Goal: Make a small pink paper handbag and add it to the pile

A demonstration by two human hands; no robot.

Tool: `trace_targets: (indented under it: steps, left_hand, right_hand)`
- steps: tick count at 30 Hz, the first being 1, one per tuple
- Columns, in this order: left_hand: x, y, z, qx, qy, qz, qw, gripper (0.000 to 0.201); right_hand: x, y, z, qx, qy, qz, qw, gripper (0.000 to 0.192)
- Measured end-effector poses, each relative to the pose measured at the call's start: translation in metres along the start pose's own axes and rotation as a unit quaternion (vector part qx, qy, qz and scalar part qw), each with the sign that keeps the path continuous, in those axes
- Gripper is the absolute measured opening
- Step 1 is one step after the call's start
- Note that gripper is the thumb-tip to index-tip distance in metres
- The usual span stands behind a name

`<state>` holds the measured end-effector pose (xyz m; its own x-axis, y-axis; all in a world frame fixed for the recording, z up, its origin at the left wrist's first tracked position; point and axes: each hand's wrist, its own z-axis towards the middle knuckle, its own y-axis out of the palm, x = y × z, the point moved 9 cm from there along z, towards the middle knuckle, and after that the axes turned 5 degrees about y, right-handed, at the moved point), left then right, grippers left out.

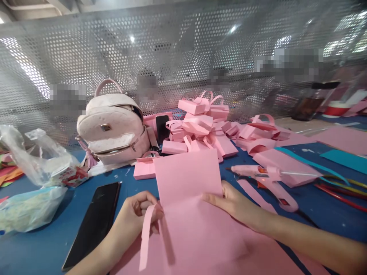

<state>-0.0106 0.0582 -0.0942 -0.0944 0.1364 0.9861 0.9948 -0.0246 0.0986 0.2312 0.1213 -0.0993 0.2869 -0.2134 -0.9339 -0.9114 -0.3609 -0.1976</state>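
A large pink paper sheet lies on the blue table, its far half bent upward along a crease. My left hand is closed on a narrow pink paper strip that hangs from the sheet's left edge. My right hand rests flat on the sheet at its right edge, fingers pressing along the crease.
A black phone lies left of my hands. A pink glue gun sits to the right beside coloured strips. A pile of folded pink boxes with ribbons, a pink backpack and plastic bags stand before a perforated metal screen.
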Motion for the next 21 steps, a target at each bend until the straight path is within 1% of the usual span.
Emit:
trace_targets:
  steps: [4, 8, 12, 15, 18, 21]
  left_hand:
    - [-0.0001, -0.0001, -0.0011, -0.001, 0.004, 0.004, 1.000, 0.042]
    - [0.0016, 0.0006, 0.0008, -0.008, 0.011, 0.001, 1.000, 0.043]
    - [0.0018, -0.0012, 0.0028, 0.000, 0.010, 0.010, 1.000, 0.041]
    - [0.0021, -0.0013, 0.0028, 0.003, 0.019, -0.003, 1.000, 0.039]
    - [0.0027, -0.0003, 0.0011, 0.001, 0.027, -0.023, 0.999, 0.038]
    - [0.0054, 0.0014, -0.0011, -0.002, 0.036, -0.043, 0.998, 0.038]
  right_hand:
    - [0.0040, 0.0019, 0.0007, -0.010, 0.019, 0.007, 1.000, 0.063]
    - [-0.0007, 0.0054, -0.0006, -0.030, 0.004, 0.012, 0.999, 0.059]
    - [0.0020, 0.0026, 0.0004, -0.020, 0.005, 0.007, 1.000, 0.060]
    - [0.0058, 0.0011, 0.0014, -0.014, 0.014, -0.001, 1.000, 0.062]
    - [0.0050, 0.0021, 0.0010, -0.018, 0.007, 0.004, 1.000, 0.061]
    - [0.0030, 0.0001, 0.0006, -0.002, 0.001, 0.001, 1.000, 0.061]
